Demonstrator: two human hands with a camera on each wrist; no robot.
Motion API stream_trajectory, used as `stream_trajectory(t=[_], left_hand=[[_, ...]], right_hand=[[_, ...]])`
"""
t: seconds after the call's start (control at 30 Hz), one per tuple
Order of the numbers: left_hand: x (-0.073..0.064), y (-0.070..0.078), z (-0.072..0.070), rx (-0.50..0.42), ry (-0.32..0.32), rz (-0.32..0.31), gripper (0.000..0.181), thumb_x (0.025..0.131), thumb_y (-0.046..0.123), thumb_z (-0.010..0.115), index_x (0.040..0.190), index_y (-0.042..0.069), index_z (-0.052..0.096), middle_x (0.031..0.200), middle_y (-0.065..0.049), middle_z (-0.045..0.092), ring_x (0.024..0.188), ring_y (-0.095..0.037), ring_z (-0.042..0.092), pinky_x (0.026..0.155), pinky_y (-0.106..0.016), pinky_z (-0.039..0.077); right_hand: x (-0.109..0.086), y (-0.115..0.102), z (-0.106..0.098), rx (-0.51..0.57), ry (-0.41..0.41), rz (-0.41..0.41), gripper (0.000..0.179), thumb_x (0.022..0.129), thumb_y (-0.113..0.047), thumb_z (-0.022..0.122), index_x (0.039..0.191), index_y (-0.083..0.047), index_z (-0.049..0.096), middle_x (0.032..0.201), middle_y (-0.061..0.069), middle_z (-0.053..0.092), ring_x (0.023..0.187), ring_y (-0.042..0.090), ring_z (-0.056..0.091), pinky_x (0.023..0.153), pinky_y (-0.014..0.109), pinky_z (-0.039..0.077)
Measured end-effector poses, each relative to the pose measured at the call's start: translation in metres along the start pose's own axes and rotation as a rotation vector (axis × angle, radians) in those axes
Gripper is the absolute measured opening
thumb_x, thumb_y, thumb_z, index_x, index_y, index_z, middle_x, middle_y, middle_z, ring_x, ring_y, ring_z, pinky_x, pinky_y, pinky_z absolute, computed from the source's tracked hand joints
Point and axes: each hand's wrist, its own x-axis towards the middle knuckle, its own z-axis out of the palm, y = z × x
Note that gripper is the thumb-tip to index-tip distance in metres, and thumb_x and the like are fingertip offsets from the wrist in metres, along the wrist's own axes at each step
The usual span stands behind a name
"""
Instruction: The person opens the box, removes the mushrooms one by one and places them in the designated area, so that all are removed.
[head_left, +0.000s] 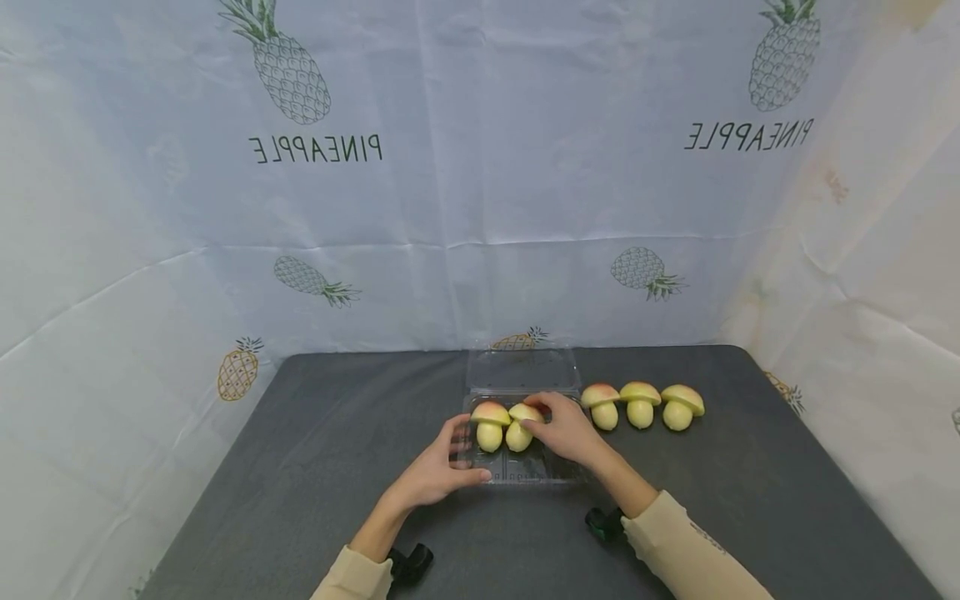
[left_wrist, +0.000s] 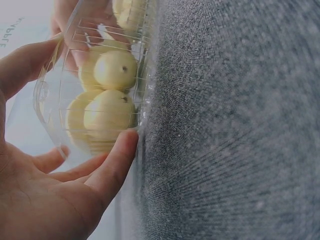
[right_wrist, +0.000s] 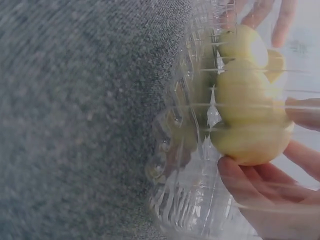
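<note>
A clear plastic box (head_left: 536, 473) lies with its lid (head_left: 521, 371) folded back behind it. My left hand (head_left: 435, 471) holds the box by its front left corner, thumb at the front and fingers spread along the left wall. Inside, a yellow mushroom (head_left: 490, 437) with a reddish cap stands at the back left. Beside it leans a second yellow mushroom (head_left: 517, 438), tilted, its cap against the first. Thumb and fingers of my right hand (head_left: 566, 429) pinch this second one; in the right wrist view the fingers (right_wrist: 250, 187) reach round it behind the clear wall.
Three more mushrooms, a left (head_left: 600, 405), a middle (head_left: 640, 405) and a right one (head_left: 681, 408), form a row right of the box. The dark grey table (head_left: 300, 483) ends at a pale pineapple-print cloth (head_left: 480, 192). Dark devices (head_left: 411, 565) sit at both wrists.
</note>
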Motion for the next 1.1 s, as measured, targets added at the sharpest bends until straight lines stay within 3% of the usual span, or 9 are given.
stream_trajectory(t=[0.37, 1.1], left_hand=[[0.000, 0.000, 0.000, 0.004, 0.002, 0.006, 0.094, 0.092, 0.025, 0.079, 0.162, 0.012, 0.017, 0.157, -0.024, 0.030, 0.139, -0.045, 0.042, 0.103, -0.053, 0.050], [0.001, -0.004, 0.002, 0.026, 0.016, 0.013, 0.096, 0.091, 0.027, 0.080, 0.162, 0.011, 0.016, 0.157, -0.024, 0.029, 0.138, -0.046, 0.042, 0.102, -0.053, 0.050]], right_hand=[[-0.007, -0.005, -0.009, 0.041, 0.001, -0.015, 0.034, 0.097, -0.020, 0.072, 0.129, -0.008, 0.067, 0.122, 0.007, 0.066, 0.111, 0.028, 0.063, 0.091, 0.049, 0.054], [-0.026, -0.008, -0.040, 0.106, -0.011, -0.070, 0.040, 0.098, -0.021, 0.071, 0.133, -0.005, 0.064, 0.126, 0.010, 0.063, 0.113, 0.028, 0.061, 0.090, 0.038, 0.057]])
